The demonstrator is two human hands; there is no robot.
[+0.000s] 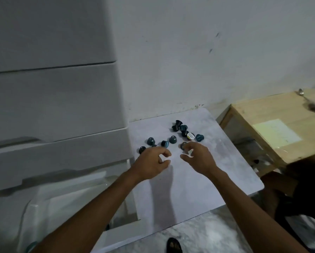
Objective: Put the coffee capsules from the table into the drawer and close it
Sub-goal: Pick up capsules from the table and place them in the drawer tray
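Coffee capsules (172,139), about a dozen by our count, lie scattered at the far end of the counter (198,189), near the wall (189,61). We judge them light, rigid and easily rolled, with thin foil lids; the side walls are the safest place to pinch. Right hand (200,159) pinches one at the cluster's near edge. Left hand (151,161) hovers curled beside others; we cannot tell whether it holds any. Counter is pale, smooth and marbled. Drawer (65,201) stands open at lower left. Cardboard box (281,125) sits to the right.
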